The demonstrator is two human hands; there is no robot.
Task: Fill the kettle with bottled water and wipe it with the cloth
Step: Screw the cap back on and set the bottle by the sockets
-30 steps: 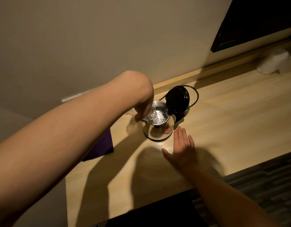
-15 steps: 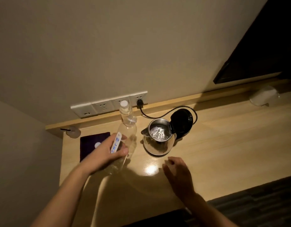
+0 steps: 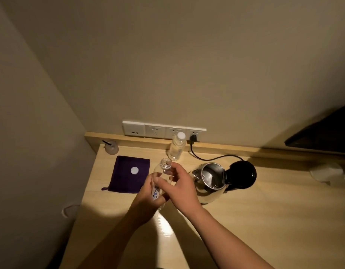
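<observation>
A steel kettle (image 3: 210, 183) stands on the wooden counter (image 3: 265, 220) with its black lid (image 3: 241, 174) flipped open to the right. Left of it, my left hand (image 3: 148, 200) grips the lower body of a clear, uncapped plastic bottle (image 3: 165, 167) held upright. My right hand (image 3: 179, 185) wraps around the same bottle from the right, just below its neck. A dark purple cloth (image 3: 129, 173) lies flat further left with a white bottle cap (image 3: 134, 170) resting on it. A second, capped bottle (image 3: 177, 147) stands by the wall.
A row of wall sockets (image 3: 164, 131) sits above the counter's back ledge, with the kettle's black cord (image 3: 212, 157) plugged in. A small cup with a black stick (image 3: 111, 147) is at the back left corner. Crumpled clear plastic (image 3: 329, 171) lies at the right.
The bottle came away from the kettle's mouth to upright at the left. My right hand left the counter and took hold of the bottle beside my left hand. The view tilted up.
</observation>
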